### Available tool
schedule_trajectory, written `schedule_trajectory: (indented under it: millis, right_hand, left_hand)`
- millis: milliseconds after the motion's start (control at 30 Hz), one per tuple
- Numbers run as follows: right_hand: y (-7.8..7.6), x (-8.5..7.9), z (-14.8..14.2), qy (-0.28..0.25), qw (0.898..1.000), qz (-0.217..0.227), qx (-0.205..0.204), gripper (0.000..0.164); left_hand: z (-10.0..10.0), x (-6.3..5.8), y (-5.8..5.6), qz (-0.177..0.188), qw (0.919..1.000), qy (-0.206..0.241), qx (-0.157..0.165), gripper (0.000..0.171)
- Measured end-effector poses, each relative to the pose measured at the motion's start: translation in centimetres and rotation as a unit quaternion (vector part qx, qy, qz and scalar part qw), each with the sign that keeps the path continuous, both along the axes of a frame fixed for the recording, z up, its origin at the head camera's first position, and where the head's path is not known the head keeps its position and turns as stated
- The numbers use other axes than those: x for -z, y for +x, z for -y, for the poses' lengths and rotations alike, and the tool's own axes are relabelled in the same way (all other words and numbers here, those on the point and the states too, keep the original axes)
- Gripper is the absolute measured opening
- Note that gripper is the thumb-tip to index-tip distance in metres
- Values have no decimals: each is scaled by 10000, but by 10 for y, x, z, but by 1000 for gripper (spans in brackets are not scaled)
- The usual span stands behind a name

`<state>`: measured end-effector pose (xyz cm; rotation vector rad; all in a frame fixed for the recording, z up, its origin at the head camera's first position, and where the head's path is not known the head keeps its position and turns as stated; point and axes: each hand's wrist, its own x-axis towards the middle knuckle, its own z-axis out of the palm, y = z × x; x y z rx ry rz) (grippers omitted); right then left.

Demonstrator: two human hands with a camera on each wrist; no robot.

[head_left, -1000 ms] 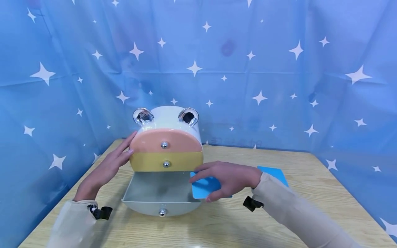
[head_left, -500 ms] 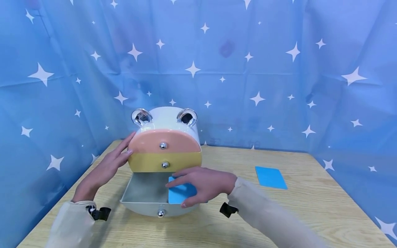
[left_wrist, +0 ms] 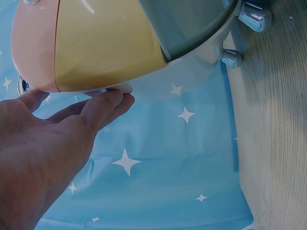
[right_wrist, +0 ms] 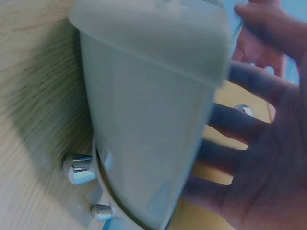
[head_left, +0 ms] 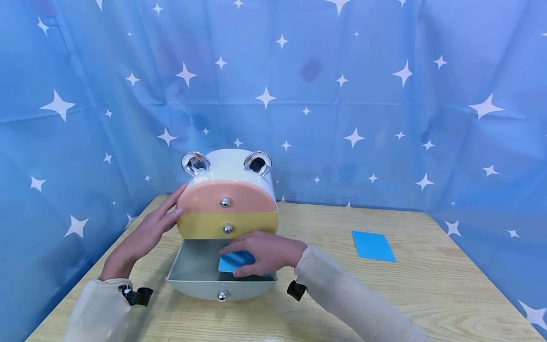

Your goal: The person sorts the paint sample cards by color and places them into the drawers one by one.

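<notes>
A frog-shaped drawer cabinet [head_left: 231, 164] stands on the table, its pink and yellow drawers closed. The grey bottom drawer [head_left: 192, 289] is pulled out. My left hand [head_left: 147, 232] rests against the cabinet's left side, fingers extended along the wall, as the left wrist view also shows. Over the grey drawer, my right hand [head_left: 273, 251] holds a blue card [head_left: 232, 262] by its right part, with thumb and fingers. In the right wrist view the fingers of that hand [right_wrist: 268, 163] reach behind the drawer's wall [right_wrist: 144, 96], which hides the card.
Another blue card [head_left: 373, 246] lies flat on the wooden table [head_left: 427, 285], right of the cabinet. A blue curtain [head_left: 307, 71] with white stars hangs behind and along both sides. Small silver feet [left_wrist: 254, 17] support the cabinet.
My right hand has carried the blue card leftward from beside the cabinet and lowered it into the grey drawer. The left hand keeps its place.
</notes>
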<state>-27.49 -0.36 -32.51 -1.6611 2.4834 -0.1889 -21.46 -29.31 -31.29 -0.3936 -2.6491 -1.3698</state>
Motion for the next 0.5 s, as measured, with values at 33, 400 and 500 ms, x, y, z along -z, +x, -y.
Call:
schedule_trajectory:
  millis: [33,400,500]
  right_hand:
    - [0,1,0,-1,10000,-29,26,55]
    - [3,2,-2,19,9998,-188,68,54]
    - [5,0,-4,6,9999,-152,30,53]
  left_hand:
    - [0,0,0,0,10000,-13,-5,57]
    - [-1,-2,-1,33,10000,-48,-29,58]
    - [-1,-1,-1,27,10000,-28,-32,59]
